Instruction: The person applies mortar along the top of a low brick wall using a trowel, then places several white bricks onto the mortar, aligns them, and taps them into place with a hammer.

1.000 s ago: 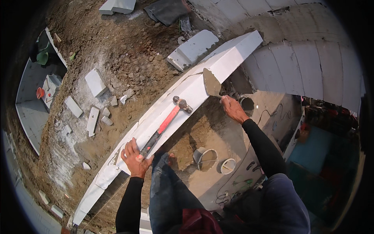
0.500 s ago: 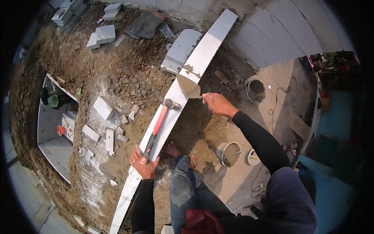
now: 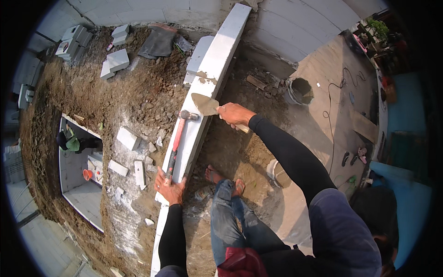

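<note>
Right hand: The trowel is gripped by its handle, fingers closed around it, the handle's end left showing below the hand.
Trowel: The blade is held over the top of the white wall, its tip pointed left; whether the wall is touched by it cannot be told.
Left hand: It is spread across the wall's top, fingers at the left edge, thumb at the right; whether the end of the hammer is gripped cannot be told.
Hammer: It is laid lengthwise on the wall, its head just beside the trowel blade, its handle end at the left hand.
Wall: It is run from the lower edge up toward the top; its upper face is marked with mortar just beyond the trowel.
Soil: The ground left of the wall is strewn with white blocks; a dark sheet is spread farther up.
Floor: On the right, a bucket is placed near a cable; a second bucket is partly hidden by the right sleeve.
Feet: They are planted bare-toed right of the wall.
</note>
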A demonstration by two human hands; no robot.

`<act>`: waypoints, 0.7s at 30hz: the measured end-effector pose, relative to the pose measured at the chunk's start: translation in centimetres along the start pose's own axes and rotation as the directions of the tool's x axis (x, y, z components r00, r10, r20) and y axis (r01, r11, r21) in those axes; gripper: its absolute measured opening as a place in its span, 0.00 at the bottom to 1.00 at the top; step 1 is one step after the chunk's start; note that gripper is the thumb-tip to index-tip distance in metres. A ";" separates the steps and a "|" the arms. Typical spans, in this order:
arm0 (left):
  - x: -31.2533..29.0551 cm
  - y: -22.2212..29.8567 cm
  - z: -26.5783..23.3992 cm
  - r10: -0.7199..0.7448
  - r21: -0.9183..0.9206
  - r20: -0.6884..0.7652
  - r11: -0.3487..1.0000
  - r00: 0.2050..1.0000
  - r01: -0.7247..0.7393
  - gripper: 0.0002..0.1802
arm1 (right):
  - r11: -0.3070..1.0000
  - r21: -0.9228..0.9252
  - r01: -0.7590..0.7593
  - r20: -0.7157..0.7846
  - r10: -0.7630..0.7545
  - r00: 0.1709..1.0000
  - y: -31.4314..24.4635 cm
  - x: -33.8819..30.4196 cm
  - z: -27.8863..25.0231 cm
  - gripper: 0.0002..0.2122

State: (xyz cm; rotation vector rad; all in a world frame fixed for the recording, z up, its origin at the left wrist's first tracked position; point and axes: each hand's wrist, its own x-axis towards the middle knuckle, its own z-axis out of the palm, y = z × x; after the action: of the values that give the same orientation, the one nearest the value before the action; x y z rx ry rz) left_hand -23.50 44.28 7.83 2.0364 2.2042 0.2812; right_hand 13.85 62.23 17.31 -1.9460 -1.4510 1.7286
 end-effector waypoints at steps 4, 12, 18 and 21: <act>-0.9 -0.1 -0.7 -0.002 0.127 0.237 0.991 0.972 -0.029 0.72 | 0.908 0.392 -0.150 0.015 0.157 0.988 9.2 -9.9 1.6 0.22; -10.0 -7.8 -8.6 -0.324 0.117 0.279 0.946 0.904 0.303 0.69 | 0.507 0.603 -0.615 0.069 0.736 0.674 39.2 -36.4 13.2 0.16; -24.4 -2.5 -11.0 -0.270 -0.059 0.569 0.929 0.776 0.367 0.56 | 0.315 0.762 -0.566 0.011 0.868 0.497 55.6 -62.8 19.8 0.09; -30.5 -4.1 -13.6 -0.216 -0.147 0.883 0.715 0.416 0.684 0.60 | 0.120 0.782 -0.611 0.195 0.884 0.424 51.4 -61.8 23.4 0.17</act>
State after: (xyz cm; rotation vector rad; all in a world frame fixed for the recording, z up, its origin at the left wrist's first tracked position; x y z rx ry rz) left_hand -27.91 12.94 19.21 0.8478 1.6831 -0.1631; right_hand 30.67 -19.78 17.29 -2.2945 0.6892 1.6492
